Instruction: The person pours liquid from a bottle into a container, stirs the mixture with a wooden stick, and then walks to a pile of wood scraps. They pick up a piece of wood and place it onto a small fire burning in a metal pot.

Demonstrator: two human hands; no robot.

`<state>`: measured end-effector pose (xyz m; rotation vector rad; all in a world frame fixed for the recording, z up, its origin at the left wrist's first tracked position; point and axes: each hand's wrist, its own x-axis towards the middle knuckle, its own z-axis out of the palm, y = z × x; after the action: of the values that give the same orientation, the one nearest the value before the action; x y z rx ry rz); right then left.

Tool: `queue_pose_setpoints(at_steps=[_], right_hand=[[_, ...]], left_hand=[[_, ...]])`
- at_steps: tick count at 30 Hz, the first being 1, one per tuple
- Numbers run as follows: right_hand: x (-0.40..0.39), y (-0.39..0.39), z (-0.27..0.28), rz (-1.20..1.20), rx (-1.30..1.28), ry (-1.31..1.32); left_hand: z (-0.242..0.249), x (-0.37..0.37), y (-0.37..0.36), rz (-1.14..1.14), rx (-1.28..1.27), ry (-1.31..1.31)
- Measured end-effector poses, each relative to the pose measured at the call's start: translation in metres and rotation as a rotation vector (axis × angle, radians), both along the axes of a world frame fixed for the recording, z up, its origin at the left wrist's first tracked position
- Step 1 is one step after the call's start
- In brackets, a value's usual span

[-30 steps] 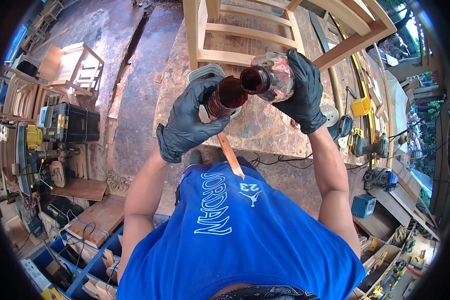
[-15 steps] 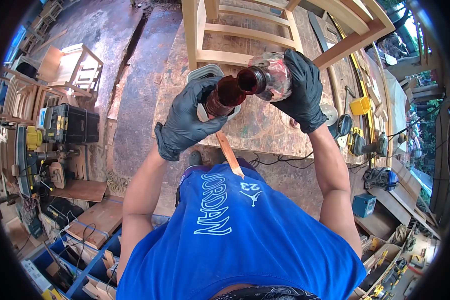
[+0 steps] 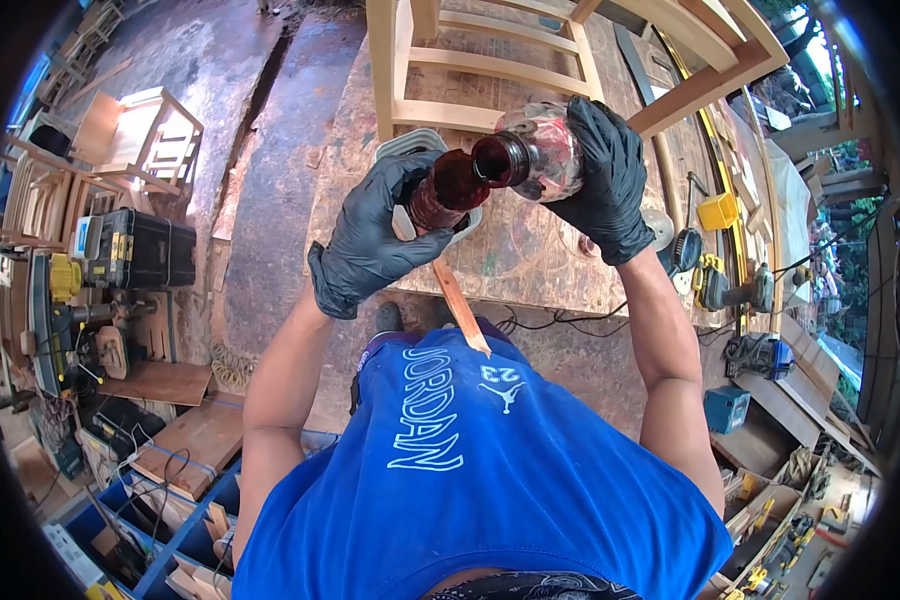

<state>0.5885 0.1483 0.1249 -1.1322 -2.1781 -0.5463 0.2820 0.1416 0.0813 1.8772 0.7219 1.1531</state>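
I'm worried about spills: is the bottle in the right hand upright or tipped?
Tipped: the bottle lies nearly sideways in the right hand, its open mouth facing the dark red container in the left hand.

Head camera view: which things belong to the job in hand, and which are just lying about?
In use, it seems:
dark red ribbed container, in the left hand
plastic bottle, in the right hand, mouth by the container

Apparently lying about:
black toolbox
yellow tub
yellow-and-black power tool
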Motion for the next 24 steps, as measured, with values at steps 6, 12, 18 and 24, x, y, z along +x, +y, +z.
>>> queue_pose_setpoints(at_steps=[6,12,18,24], right_hand=[[0.002,-0.003,-0.001,-0.028,-0.025,0.004],[-0.003,-0.008,-0.017,0.001,-0.068,0.161],[-0.01,-0.022,-0.052,-0.079,-0.213,0.399],[-0.011,-0.034,-0.077,-0.128,-0.324,0.503]], left_hand=[[0.004,0.003,0.001,-0.033,-0.036,-0.047],[-0.002,0.009,0.006,-0.046,-0.015,-0.071],[-0.017,0.011,0.011,-0.057,0.031,-0.035],[-0.01,0.011,0.011,-0.057,0.04,-0.014]])
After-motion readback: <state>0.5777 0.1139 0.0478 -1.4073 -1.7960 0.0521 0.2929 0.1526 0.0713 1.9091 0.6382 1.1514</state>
